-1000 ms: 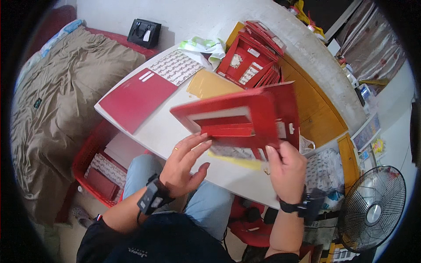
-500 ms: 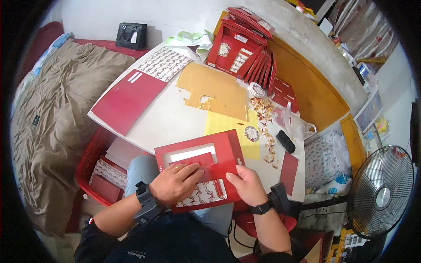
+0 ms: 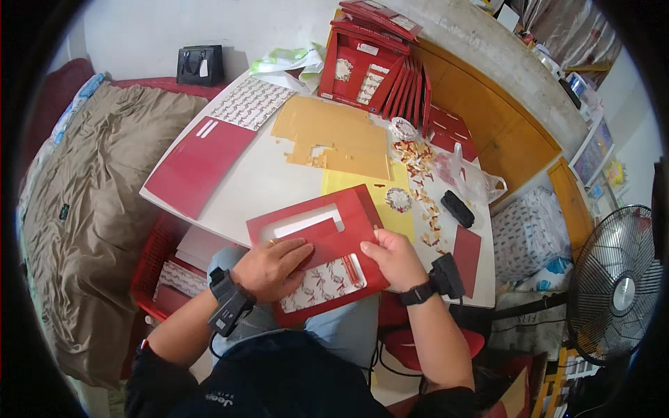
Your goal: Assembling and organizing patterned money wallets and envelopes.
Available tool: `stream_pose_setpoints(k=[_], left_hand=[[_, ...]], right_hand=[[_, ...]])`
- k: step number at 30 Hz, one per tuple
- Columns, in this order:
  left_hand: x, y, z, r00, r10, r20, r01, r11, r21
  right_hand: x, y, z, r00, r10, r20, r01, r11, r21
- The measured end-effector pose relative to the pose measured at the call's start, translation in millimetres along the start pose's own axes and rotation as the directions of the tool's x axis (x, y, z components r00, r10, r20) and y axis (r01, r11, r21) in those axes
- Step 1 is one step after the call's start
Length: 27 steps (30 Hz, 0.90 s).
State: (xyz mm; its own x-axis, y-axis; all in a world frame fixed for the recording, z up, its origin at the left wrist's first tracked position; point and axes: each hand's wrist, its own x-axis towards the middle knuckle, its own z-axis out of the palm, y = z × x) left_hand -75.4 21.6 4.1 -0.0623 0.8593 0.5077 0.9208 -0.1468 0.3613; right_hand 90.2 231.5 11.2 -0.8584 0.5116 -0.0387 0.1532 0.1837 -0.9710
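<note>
A flat red cardboard box (image 3: 341, 240) with two cut-out windows rests over my lap at the table's near edge, its right end tilted up. The upper window shows white, with a red strip across its lower part; a white patterned panel (image 3: 324, 284) fills the lower one. My left hand (image 3: 273, 268) lies on the box front between the windows, fingers stretched out together and pressing down, thumb mostly hidden. At the right edge, my right hand (image 3: 396, 261) pinches the cardboard, thumb on top and fingers underneath out of sight.
Red boxes (image 3: 366, 70) are stacked at the back of the white table (image 3: 279, 184). Brown cardboard (image 3: 331, 136), a yellow sheet (image 3: 390, 223), small scraps (image 3: 418, 164) and a black object (image 3: 457, 209) lie there. A red basket (image 3: 150, 258) stands lower left; a fan (image 3: 620, 292) stands right.
The box has turned slightly counterclockwise, its right end higher. My left hand has slid a little left and down across the front. The right hand keeps its hold on the edge.
</note>
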Motion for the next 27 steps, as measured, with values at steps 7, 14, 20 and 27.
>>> stream_pose_setpoints(k=[7, 14, 20, 27], left_hand=[[21, -18, 22, 0.997, -0.048, 0.061, 0.031, 0.970, 0.241], [20, -15, 47, 0.995, 0.076, -0.065, -0.049, 0.938, 0.343], [9, -15, 45, 0.998, 0.040, -0.049, -0.023, 0.951, 0.307], [-5, -9, 27, 1.000, 0.017, -0.026, -0.010, 0.967, 0.254]], right_hand=[[42, 33, -10, 0.998, 0.050, -0.028, -0.054, 0.978, -0.202], [43, 44, -12, 0.996, 0.015, 0.085, -0.010, 0.999, -0.052], [31, 28, -8, 0.994, 0.018, 0.106, -0.016, 1.000, -0.025], [18, 34, 1, 0.997, 0.036, 0.068, -0.040, 0.997, 0.063]])
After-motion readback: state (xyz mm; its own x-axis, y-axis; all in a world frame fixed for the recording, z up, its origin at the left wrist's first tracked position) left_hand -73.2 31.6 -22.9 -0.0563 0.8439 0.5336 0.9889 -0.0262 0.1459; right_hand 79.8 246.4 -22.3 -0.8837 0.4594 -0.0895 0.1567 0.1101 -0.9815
